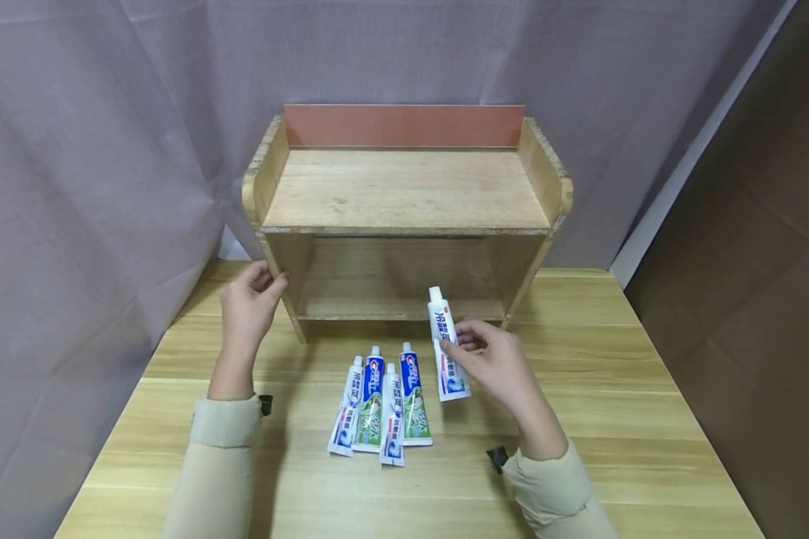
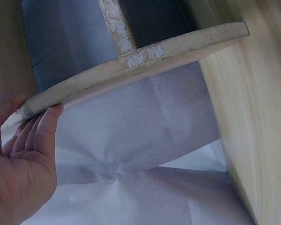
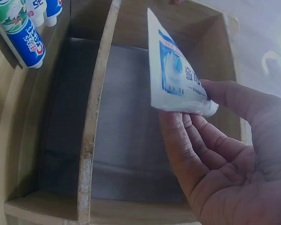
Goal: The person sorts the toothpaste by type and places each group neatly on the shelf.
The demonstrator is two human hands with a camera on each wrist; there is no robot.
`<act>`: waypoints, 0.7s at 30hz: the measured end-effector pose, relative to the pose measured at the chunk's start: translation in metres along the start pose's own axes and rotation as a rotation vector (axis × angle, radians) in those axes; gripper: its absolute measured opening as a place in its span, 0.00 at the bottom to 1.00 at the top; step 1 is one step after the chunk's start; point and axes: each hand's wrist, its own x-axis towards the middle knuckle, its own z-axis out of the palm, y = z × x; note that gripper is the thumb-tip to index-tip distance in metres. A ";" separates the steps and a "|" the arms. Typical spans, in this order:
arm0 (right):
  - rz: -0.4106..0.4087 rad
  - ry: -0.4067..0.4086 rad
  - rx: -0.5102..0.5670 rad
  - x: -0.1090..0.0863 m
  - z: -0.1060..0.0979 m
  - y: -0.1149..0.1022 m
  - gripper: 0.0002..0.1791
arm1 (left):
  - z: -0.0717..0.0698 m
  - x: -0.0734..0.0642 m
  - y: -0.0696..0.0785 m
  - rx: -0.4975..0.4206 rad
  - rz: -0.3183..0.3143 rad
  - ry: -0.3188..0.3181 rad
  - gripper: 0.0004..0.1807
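My right hand [image 1: 495, 359] pinches a white toothpaste tube [image 1: 452, 374] between thumb and fingers, its cap pointing up and away, in front of the wooden shelf [image 1: 404, 191]. The right wrist view shows the same toothpaste tube [image 3: 173, 75] with its flat end nearest the camera, held before the shelf's compartments. My left hand [image 1: 248, 303] grips the front edge of the shelf's left side panel. In the left wrist view, the thumb and fingers of that hand [image 2: 25, 159] lie on either side of the panel [image 2: 98, 75].
Several toothpaste tubes lie side by side in front of the shelf: two white ones [image 1: 392, 419] and two blue-and-green ones [image 1: 414, 397], caps toward it. The shelf stands at the back of the wooden table [image 1: 512, 494], against a grey curtain [image 1: 391, 52]. A brown cloth [image 1: 748, 284] hangs at right.
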 end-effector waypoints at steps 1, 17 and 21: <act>0.000 0.001 -0.002 0.000 -0.001 -0.001 0.15 | 0.000 0.000 0.000 0.002 0.000 0.001 0.12; -0.072 0.047 -0.016 0.001 -0.008 -0.010 0.14 | 0.001 -0.001 0.000 -0.003 0.013 0.010 0.11; -0.111 0.058 -0.021 0.003 -0.011 -0.013 0.13 | 0.001 -0.001 0.000 0.011 0.013 0.013 0.11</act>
